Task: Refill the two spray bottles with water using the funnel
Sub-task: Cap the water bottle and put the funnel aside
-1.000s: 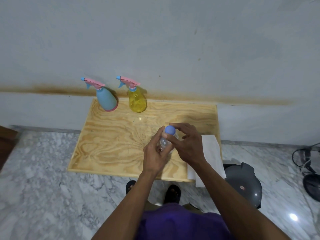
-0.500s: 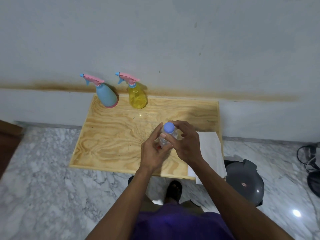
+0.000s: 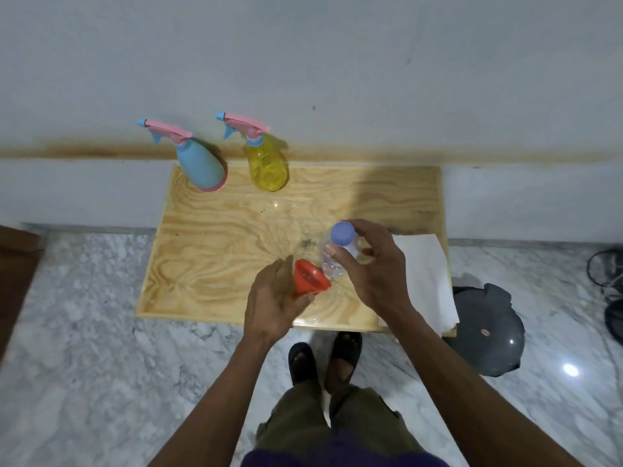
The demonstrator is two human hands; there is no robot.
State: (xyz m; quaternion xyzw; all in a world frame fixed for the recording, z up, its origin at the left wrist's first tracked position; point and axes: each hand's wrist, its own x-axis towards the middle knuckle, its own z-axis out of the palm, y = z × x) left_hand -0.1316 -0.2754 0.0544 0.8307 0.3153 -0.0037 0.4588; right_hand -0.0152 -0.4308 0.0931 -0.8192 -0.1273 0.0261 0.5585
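Two spray bottles stand at the back of the wooden tray: a blue spray bottle on the left and a yellow spray bottle beside it, both with pink trigger heads screwed on. My right hand grips a clear water bottle with a blue cap, upright near the tray's front right. My left hand holds an orange funnel just left of the water bottle, its wide mouth tilted toward me.
A white paper towel lies on the tray's right side. A dark grey round object sits on the marble floor to the right, with black cables further right. A wall rises directly behind the tray. My sandalled feet stand below the tray's front edge.
My left hand let go of the water bottle and now holds the orange funnel. The right hand keeps the bottle. The head moved, so the scene appears nearer.
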